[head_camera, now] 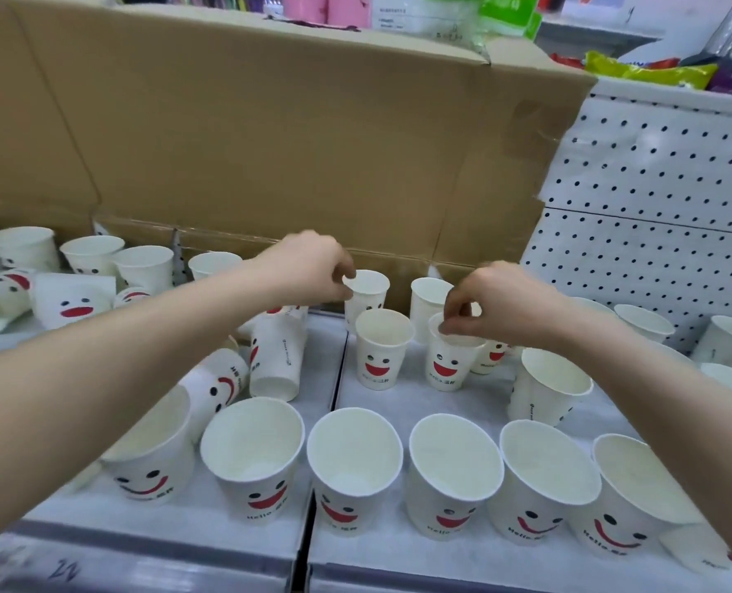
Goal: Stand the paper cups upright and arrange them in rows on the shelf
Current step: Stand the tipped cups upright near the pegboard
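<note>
Paper "Hello" cups [445, 365], rims pinched in left hand [308, 267] and right hand [499, 301].

One wide-angle view, worn on the head, faces forward and tilts steeply down over the shelf [415, 400] from close by. The fingers [342, 270] fall mid-frame; paper cups [354, 460] stand nearer than them, and a cardboard sheet [270, 143] rises beyond.

Paper cups [354, 468], white, red smile print. I log six upright along the shelf [210, 513] front; several toppled at left; two upright behind, rims pinched by my left hand [308, 267] and right hand [497, 301].
</note>
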Demonstrator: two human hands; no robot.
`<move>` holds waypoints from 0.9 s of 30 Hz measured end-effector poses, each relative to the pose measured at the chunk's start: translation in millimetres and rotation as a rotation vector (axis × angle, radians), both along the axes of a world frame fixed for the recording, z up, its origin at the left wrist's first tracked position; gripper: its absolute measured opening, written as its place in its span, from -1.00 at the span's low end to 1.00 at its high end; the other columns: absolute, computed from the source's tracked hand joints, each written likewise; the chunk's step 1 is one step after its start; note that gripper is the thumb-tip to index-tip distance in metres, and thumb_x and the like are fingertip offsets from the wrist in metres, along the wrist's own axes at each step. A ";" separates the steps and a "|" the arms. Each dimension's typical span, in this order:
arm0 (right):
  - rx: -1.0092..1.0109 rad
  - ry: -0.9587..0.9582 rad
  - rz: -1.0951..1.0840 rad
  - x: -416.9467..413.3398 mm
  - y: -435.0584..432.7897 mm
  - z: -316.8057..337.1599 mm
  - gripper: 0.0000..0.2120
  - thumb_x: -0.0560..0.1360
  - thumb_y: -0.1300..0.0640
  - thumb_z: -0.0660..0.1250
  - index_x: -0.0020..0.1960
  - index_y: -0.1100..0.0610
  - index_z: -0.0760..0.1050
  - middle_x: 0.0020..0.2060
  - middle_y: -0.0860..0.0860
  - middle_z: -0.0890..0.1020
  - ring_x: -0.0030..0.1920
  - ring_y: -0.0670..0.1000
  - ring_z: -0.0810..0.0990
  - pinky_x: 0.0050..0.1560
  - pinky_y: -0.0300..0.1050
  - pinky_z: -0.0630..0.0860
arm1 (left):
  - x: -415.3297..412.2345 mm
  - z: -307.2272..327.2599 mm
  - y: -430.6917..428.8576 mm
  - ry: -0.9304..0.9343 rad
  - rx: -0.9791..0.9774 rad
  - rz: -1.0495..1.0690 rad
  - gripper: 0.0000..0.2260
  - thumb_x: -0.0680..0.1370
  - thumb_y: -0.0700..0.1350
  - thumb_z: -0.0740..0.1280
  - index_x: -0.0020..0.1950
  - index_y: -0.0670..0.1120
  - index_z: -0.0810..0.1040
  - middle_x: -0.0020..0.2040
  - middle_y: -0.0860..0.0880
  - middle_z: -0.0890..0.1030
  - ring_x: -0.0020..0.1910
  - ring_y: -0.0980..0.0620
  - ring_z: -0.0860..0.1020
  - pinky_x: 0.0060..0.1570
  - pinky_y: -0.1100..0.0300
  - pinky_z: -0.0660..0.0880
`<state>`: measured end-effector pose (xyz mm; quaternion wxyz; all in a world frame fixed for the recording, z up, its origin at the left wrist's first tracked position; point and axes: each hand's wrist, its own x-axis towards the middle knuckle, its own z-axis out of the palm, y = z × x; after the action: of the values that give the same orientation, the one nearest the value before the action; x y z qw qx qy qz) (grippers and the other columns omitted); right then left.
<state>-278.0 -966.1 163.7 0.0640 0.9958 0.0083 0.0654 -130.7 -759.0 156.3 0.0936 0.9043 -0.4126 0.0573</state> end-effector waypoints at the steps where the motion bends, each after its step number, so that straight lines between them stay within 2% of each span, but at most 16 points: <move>1: 0.009 -0.037 0.023 3.7 4.6 3.9 -0.84 0.48 -0.09 0.38 -0.10 -0.03 0.66 -0.21 -0.11 0.66 -0.19 -0.03 0.55 -0.18 -0.08 0.53 | 3.1 5.5 14.3 0.005 0.001 0.009 -0.73 0.47 0.09 0.37 0.15 0.12 0.59 0.03 0.08 0.64 -0.12 0.03 0.55 -0.23 0.22 0.49; 3: 0.046 -0.069 0.077 15.2 18.1 9.0 -0.85 0.50 -0.05 0.37 -0.06 -0.02 0.67 -0.19 -0.12 0.66 -0.19 -0.05 0.54 -0.15 -0.09 0.51 | 10.7 10.8 42.9 0.005 0.047 0.043 -0.69 0.48 0.10 0.37 0.21 0.10 0.57 0.10 0.07 0.62 -0.03 0.03 0.55 -0.10 0.20 0.46; 7: 0.095 0.013 0.150 49.7 58.1 2.9 -0.84 0.50 -0.04 0.36 0.03 -0.05 0.65 -0.13 -0.11 0.66 -0.12 -0.02 0.56 -0.04 -0.03 0.55 | 28.8 -3.9 83.7 0.024 0.164 0.141 -0.62 0.50 0.10 0.36 0.30 0.07 0.50 0.18 0.04 0.59 0.07 -0.01 0.53 -0.05 0.20 0.43; 9: 0.058 0.075 0.170 69.4 77.4 -5.5 -0.80 0.50 -0.08 0.35 0.03 -0.01 0.62 -0.12 -0.06 0.66 -0.12 0.04 0.57 -0.05 0.01 0.55 | 37.2 -15.1 92.7 0.031 0.187 0.161 -0.60 0.49 0.10 0.37 0.31 0.08 0.49 0.17 0.03 0.59 0.08 -0.02 0.53 -0.04 0.20 0.43; 11: 0.039 0.131 0.188 87.1 93.5 -13.5 -0.76 0.50 -0.09 0.33 -0.08 0.08 0.57 -0.18 0.02 0.64 -0.19 0.08 0.53 -0.18 -0.02 0.50 | 44.1 -21.2 95.3 0.031 0.180 0.162 -0.60 0.47 0.08 0.39 0.30 0.07 0.50 0.14 0.04 0.60 0.06 -0.02 0.55 -0.06 0.20 0.43; 12: 0.042 0.152 0.196 94.4 100.3 -16.8 -0.75 0.50 -0.10 0.32 -0.19 0.08 0.51 -0.25 0.03 0.60 -0.23 0.08 0.48 -0.26 -0.06 0.40 | 46.9 -22.3 95.0 0.029 0.169 0.164 -0.60 0.46 0.07 0.41 0.28 0.05 0.50 0.12 0.04 0.61 0.04 -0.02 0.56 -0.08 0.20 0.43; 14: 0.075 0.190 0.181 105.3 113.4 -20.7 -0.70 0.48 -0.18 0.33 -0.30 -0.05 0.37 -0.33 -0.06 0.47 -0.21 0.05 0.40 -0.33 -0.11 0.27 | 52.3 -23.7 92.7 0.032 0.123 0.177 -0.59 0.43 0.03 0.45 0.25 0.03 0.52 0.05 0.03 0.64 0.01 -0.02 0.57 -0.17 0.21 0.39; 15: 0.093 0.212 0.155 110.6 118.6 -23.2 -0.74 0.46 -0.25 0.32 -0.23 -0.09 0.42 -0.29 -0.09 0.47 -0.17 0.05 0.42 -0.30 -0.13 0.29 | 54.9 -24.7 91.0 0.039 0.098 0.183 -0.60 0.42 0.01 0.47 0.24 0.03 0.52 0.03 0.03 0.65 0.00 -0.02 0.57 -0.20 0.21 0.36; 16: 0.107 0.234 0.134 114.7 123.3 -25.0 -0.71 0.44 -0.30 0.31 -0.08 -0.10 0.51 -0.21 -0.08 0.52 -0.12 0.05 0.46 -0.25 -0.12 0.34 | 57.0 -25.5 89.2 0.047 0.079 0.187 -0.60 0.40 -0.01 0.48 0.22 0.04 0.53 0.01 0.02 0.65 0.00 -0.03 0.58 -0.21 0.21 0.34; 17: 0.104 0.262 0.106 117.5 127.4 -25.5 -0.59 0.43 -0.34 0.30 0.09 -0.06 0.54 -0.11 -0.07 0.56 -0.07 0.04 0.49 -0.19 -0.10 0.41 | 58.0 -26.1 87.5 0.051 0.069 0.190 -0.62 0.40 -0.02 0.49 0.19 0.04 0.54 0.01 0.01 0.65 0.00 -0.04 0.58 -0.21 0.21 0.34; 18: 0.108 0.283 0.087 119.2 130.4 -25.6 -0.51 0.42 -0.34 0.30 0.17 -0.02 0.53 -0.06 -0.06 0.58 -0.05 0.03 0.51 -0.16 -0.10 0.44 | 58.7 -26.7 86.5 0.056 0.062 0.196 -0.63 0.39 -0.03 0.49 0.17 0.05 0.54 0.01 0.01 0.65 0.01 -0.04 0.57 -0.19 0.20 0.36; 19: 0.125 0.299 0.077 120.7 131.9 -25.9 -0.51 0.43 -0.32 0.32 0.18 -0.01 0.53 -0.05 -0.06 0.58 -0.06 0.02 0.51 -0.17 -0.12 0.44 | 59.2 -26.9 85.9 0.062 0.055 0.197 -0.64 0.39 -0.04 0.49 0.16 0.05 0.54 0.00 0.00 0.65 0.02 -0.05 0.57 -0.17 0.19 0.38; 23: 0.211 0.327 0.075 120.9 134.1 -24.3 -0.63 0.42 -0.23 0.40 -0.02 0.07 0.54 -0.13 -0.03 0.60 -0.17 0.00 0.50 -0.27 -0.16 0.40 | 60.2 -30.8 87.7 0.096 0.040 0.159 -0.66 0.39 -0.12 0.47 0.13 0.03 0.52 -0.05 0.01 0.63 -0.07 -0.02 0.58 -0.18 0.18 0.47; 27: 0.286 0.353 0.067 114.0 130.6 -21.8 -0.68 0.40 -0.16 0.46 -0.02 0.06 0.57 -0.15 -0.03 0.61 -0.22 -0.03 0.50 -0.25 -0.15 0.41 | 60.6 -31.2 91.0 0.092 -0.011 0.128 -0.66 0.40 -0.17 0.41 0.15 0.02 0.52 -0.09 0.05 0.63 -0.09 0.02 0.53 -0.17 0.19 0.45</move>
<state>-164.0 -835.6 141.9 -0.0827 0.9899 0.0429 -0.1072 -70.0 -668.0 125.1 0.1137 0.9299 -0.3490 0.0238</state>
